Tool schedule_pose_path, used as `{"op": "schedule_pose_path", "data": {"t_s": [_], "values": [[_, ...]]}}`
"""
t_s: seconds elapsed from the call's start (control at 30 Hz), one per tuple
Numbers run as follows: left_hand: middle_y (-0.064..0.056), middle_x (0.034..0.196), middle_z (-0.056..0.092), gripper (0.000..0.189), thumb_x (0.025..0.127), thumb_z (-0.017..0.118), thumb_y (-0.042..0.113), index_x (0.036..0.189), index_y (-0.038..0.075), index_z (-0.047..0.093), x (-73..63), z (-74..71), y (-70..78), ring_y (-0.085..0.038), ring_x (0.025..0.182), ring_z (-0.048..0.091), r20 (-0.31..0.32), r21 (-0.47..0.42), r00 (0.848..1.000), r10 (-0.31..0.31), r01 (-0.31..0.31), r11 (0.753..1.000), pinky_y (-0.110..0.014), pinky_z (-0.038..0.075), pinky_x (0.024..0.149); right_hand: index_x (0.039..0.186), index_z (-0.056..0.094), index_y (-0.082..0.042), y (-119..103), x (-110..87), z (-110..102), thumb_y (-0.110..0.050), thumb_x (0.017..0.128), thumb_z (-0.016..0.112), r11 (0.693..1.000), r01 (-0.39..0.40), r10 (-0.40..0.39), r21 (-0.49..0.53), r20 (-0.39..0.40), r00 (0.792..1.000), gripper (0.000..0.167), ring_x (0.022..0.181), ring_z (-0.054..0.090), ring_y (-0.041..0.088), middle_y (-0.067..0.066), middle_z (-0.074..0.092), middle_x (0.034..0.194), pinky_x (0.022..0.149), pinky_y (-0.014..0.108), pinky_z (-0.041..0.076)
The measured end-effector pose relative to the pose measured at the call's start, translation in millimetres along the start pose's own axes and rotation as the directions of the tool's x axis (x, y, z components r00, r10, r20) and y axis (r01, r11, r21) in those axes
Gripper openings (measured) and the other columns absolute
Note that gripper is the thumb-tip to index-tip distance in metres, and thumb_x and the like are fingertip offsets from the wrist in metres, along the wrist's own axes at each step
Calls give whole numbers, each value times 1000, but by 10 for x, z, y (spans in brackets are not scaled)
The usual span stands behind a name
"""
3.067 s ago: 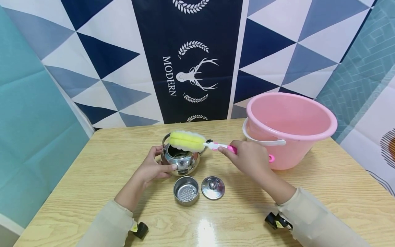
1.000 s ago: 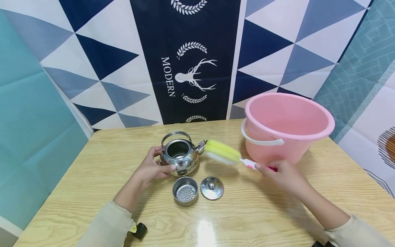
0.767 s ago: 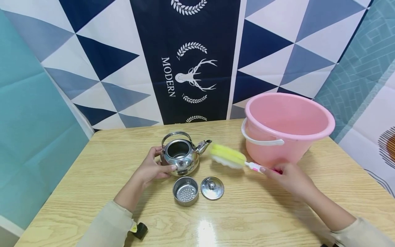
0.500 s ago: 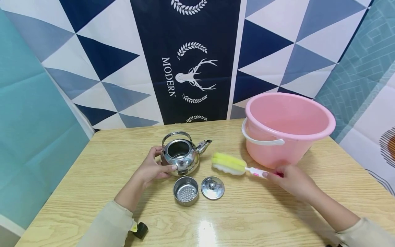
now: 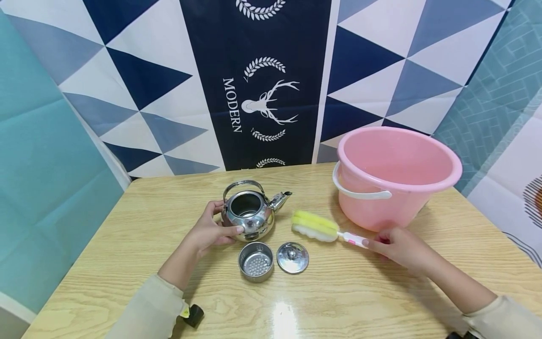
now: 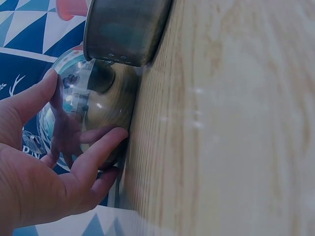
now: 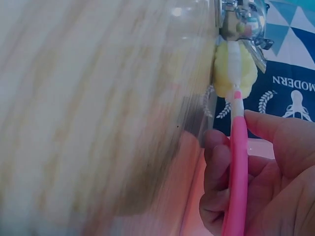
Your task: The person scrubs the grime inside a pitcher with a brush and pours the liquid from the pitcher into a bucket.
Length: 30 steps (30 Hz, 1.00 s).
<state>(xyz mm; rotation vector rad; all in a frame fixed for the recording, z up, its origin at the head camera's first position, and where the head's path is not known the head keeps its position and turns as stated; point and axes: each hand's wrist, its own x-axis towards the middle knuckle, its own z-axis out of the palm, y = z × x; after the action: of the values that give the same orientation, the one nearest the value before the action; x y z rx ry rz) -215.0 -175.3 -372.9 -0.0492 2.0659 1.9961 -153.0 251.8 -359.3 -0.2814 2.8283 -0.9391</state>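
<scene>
A shiny steel teapot (image 5: 250, 214) stands lidless on the table, its spout pointing right. My left hand (image 5: 211, 228) grips the side of its body, thumb in front and fingers behind. In the left wrist view the fingers (image 6: 106, 147) curve against the polished belly. Low over or on the wood lies a yellow and white sponge brush (image 5: 314, 226), right of the spout. My right hand (image 5: 398, 247) holds its pink and white handle (image 7: 238, 167) between thumb and fingers. A perforated strainer cup (image 5: 256, 262) and the round lid (image 5: 292, 257) sit in front of the teapot.
A large pink bucket (image 5: 395, 179) with a white carrying handle (image 5: 364, 194) stands at the back right, close behind the right hand. A patterned cloth wall (image 5: 271, 94) rises behind the wooden table (image 5: 139, 235).
The sponge brush has come away from above the teapot's opening, moving right and down to table level with the right hand. The left hand and teapot have stayed in place.
</scene>
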Motion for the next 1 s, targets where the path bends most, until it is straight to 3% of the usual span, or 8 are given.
{"op": "schedule_pose_path", "data": {"t_s": [0.4, 0.7, 1.0], "values": [[-14, 149, 21, 84, 78, 76, -9, 143, 12, 28, 8, 4, -2, -39, 116, 51, 0, -3, 1000, 4, -4, 1000, -45, 58, 77, 63, 57, -16, 34, -18, 34, -35, 88, 71, 991, 58, -65, -121, -52, 997, 35, 54, 39, 9, -8, 43, 56, 50, 23, 31], [-14, 151, 19, 84, 78, 77, -8, 144, 12, 27, -4, -3, 2, -41, 119, 47, 0, 2, 1000, -1, 1, 1000, -44, 58, 77, 62, 57, -19, 36, -20, 65, -41, 85, 73, 976, 38, -57, -212, -80, 995, 36, 55, 40, 10, -9, 46, 56, 51, 24, 32], [-13, 151, 19, 84, 78, 76, -8, 143, 12, 28, -8, -2, 10, -39, 118, 49, 3, 4, 1000, -1, 1, 1000, -44, 58, 78, 61, 52, -19, 4, -36, 40, -31, 83, 76, 965, 49, -86, -258, -133, 987, 35, 54, 37, 10, -9, 41, 55, 50, 25, 28]]}}
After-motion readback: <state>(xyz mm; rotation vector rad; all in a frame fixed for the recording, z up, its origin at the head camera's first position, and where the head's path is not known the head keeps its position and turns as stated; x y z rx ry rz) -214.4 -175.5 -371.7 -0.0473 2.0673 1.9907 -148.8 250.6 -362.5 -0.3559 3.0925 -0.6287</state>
